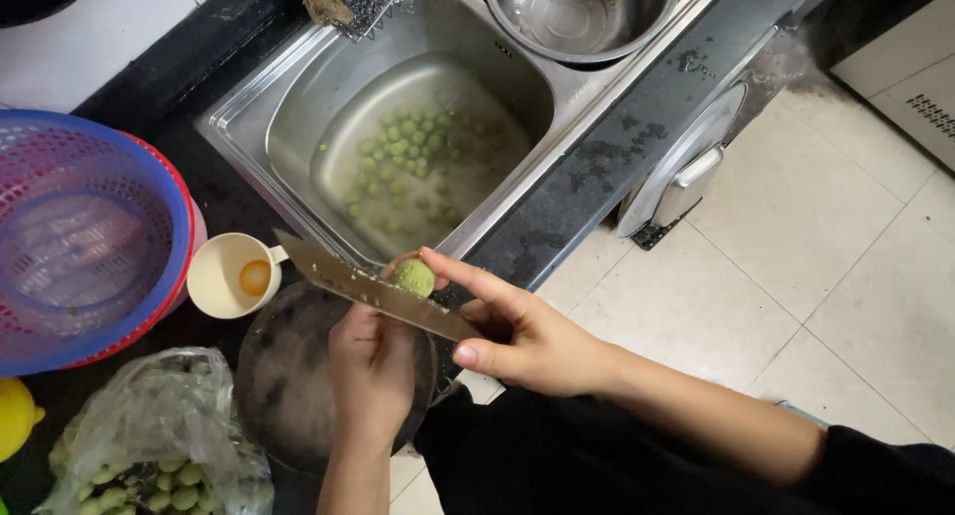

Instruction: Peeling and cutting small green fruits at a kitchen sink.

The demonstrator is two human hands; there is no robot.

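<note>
My left hand (370, 374) comes up from the bottom edge and holds a small round green fruit (413, 276) at its fingertips. My right hand (522, 341), on a black-sleeved arm from the right, grips a broad cleaver (348, 284). The blade lies across my left fingers, its edge against the fruit, and my right index finger rests on top of the fruit. Both hands hover over a dark round board (284, 376) at the counter's front edge. The cleaver's handle is hidden inside my right hand.
A steel sink (298, 107) holds water with several green fruits (408, 142); a steel bowl (582, 12) sits beside it. Stacked pink and blue baskets (90, 236), a cream cup (224, 276) and a plastic bag of fruits (149, 445) lie left. A pot lid (686, 162) leans by the tiled floor.
</note>
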